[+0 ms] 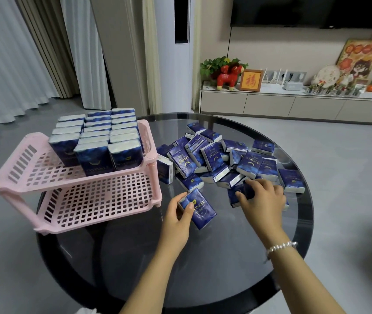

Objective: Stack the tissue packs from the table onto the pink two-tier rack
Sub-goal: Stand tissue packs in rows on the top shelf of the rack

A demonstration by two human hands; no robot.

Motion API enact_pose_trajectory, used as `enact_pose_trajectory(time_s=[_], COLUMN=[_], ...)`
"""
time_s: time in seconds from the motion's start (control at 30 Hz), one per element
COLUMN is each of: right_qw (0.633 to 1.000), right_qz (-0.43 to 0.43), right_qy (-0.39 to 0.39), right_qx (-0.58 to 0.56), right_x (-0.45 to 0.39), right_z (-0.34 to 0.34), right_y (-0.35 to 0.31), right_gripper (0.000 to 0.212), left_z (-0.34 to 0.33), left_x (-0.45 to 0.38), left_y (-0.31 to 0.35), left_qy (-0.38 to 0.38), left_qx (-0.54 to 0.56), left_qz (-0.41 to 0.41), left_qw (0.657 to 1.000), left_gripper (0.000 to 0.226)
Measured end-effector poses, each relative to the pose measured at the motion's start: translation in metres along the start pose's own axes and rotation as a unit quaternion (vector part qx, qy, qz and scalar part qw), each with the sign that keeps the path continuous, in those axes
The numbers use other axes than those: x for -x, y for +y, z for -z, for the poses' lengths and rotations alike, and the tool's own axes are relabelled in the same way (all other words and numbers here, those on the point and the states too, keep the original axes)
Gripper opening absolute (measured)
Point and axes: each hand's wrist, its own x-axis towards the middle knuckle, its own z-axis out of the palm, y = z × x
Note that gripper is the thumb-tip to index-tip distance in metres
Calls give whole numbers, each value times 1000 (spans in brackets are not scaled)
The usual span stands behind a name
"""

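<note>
Head view: the left hand (177, 219) pinches a dark-blue plastic-wrapped tissue pack (197, 208) beside the pink two-tier plastic rack (90, 196), likely ready to shelve it. The right hand (263, 199) curls over another blue pack (237, 196) at the edge of the loose pile (216, 155) on the round dark glass table (203, 257), apparently collecting the next.

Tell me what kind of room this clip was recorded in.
Most likely a home living room. A wall-mounted television hangs above a low media cabinet holding a red toy horse and a framed character; floor-length curtains hang at left, and the work happens on a round glass table.
</note>
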Motion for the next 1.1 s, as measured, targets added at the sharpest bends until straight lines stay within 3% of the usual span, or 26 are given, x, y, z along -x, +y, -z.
enact_pose_trajectory(time_s=[0.13, 0.3, 0.57, 0.73, 0.87, 1.1], right_qw=[991, 976, 977, 981, 927, 880], right_qz=[19, 33, 27, 12, -9, 5], right_qy=[-84, -131, -183, -183, -230, -263], right_qx=[100, 173, 110, -66, -297, -396], right_x=[-20, -25, -12, 4, 22, 46], right_z=[1, 1, 7, 8, 7, 2], right_y=[1, -3, -8, -12, -26, -45], right_gripper=[61, 60, 54, 45, 23, 12], left_z=[-1, 0, 2, 7, 13, 19], left_x=[-2, -4, 3, 6, 8, 13], left_y=[-3, -3, 3, 6, 6, 9], left_qy=[15, 19, 13, 30, 29, -32], left_qx=[5, 0, -3, 5, -2, 23], left_qz=[8, 15, 2, -8, -7, -8], left_qw=[1000, 1000, 1000, 1000, 1000, 999], left_gripper=[21, 20, 22, 24, 26, 34])
